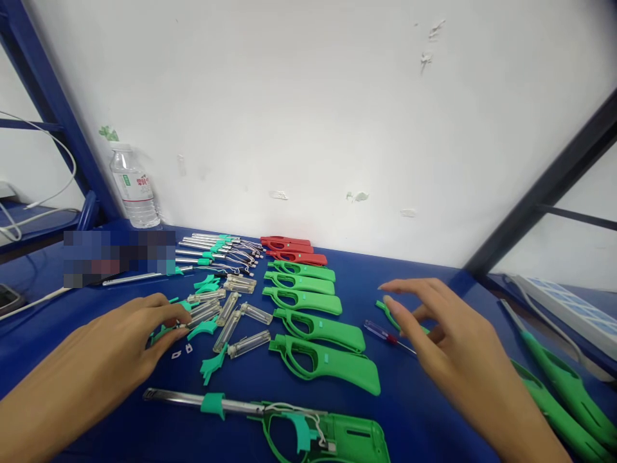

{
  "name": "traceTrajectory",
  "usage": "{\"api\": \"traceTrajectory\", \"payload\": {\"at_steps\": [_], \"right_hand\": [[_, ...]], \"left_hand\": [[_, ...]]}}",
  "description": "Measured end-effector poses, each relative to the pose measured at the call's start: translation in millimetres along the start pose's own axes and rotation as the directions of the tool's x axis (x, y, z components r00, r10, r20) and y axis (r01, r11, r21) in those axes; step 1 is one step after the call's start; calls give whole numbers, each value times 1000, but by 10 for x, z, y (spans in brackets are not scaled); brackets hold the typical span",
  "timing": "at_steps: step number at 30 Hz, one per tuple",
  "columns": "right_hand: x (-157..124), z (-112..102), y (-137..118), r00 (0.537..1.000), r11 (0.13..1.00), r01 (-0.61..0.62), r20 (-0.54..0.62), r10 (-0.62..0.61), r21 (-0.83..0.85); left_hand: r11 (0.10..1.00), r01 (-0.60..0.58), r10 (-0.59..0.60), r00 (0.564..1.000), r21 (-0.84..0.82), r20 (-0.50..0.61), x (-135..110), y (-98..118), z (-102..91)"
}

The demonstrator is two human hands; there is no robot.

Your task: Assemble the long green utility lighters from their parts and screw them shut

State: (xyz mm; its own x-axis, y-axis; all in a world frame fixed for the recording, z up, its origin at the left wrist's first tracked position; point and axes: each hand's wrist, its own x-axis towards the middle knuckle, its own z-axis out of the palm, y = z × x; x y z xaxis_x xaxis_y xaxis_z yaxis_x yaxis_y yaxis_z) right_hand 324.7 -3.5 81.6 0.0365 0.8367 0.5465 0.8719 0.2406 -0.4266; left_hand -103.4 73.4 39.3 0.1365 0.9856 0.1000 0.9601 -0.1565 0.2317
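My left hand (128,331) reaches into a pile of lighter parts, thumb and forefinger pinched together; what is between them is hidden. Around it lie clear fuel tanks (249,344), teal triggers (213,366) and two small white clips (189,348). My right hand (448,350) hovers on the right with fingers apart, holding nothing I can see. Behind it a green casing part (384,311) is partly hidden, beside a purple-handled screwdriver (380,331). In front lies an open green lighter casing (354,437) fitted with a metal tube (186,398), white wires and a teal trigger.
Green casing halves (337,363) and red ones (308,258) form a column mid-table. Metal lighter tubes (190,253) with wires lie at the back left, near a water bottle (137,193). Green lighters (569,386) and a power strip (573,305) are at right.
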Motion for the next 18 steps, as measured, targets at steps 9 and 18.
{"api": "traceTrajectory", "payload": {"at_steps": [9,18], "right_hand": [[3,70,-40,998,1000,-7,67,6,8],[3,98,-163,994,999,17,104,-20,34]], "left_hand": [[995,14,-12,1000,-97,29,-94,613,-148],[999,1,-2,999,32,46,-111,749,119]]}}
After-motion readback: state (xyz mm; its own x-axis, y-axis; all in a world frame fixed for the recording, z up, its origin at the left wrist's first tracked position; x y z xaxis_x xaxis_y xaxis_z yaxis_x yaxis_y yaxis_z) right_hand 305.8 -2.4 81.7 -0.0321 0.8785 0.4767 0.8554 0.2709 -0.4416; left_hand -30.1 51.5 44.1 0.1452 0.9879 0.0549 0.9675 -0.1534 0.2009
